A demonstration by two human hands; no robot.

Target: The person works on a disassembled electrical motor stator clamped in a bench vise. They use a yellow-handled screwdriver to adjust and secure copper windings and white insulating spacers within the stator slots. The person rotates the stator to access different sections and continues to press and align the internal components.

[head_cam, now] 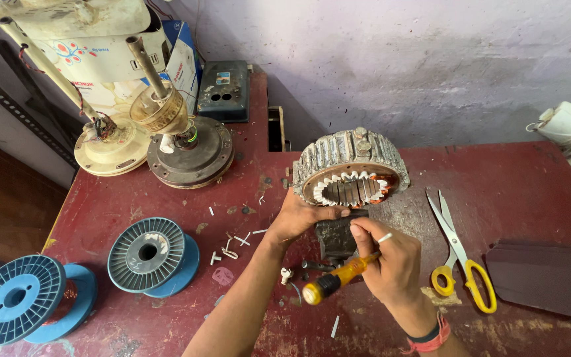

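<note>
With the left hand [297, 217] gripping the stator [350, 170] and the right hand [389, 259] closed on a yellow-handled screwdriver [336, 280] (tip hidden), a slip could have torn the slot insulation.

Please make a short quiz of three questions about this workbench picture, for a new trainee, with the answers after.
1. True or false: the right hand holds the yellow-handled scissors.
2. Which thing does the left hand touch? A) the blue plastic wire spool B) the round grey metal motor stator with copper-coloured face C) the cream-coloured fan motor housing
3. Fill in: the scissors lie on the dark red table, to the ______ of the stator as the person sees it.

Key
1. False: it holds a screwdriver with a yellow and black handle; the scissors lie untouched.
2. B
3. right
</note>
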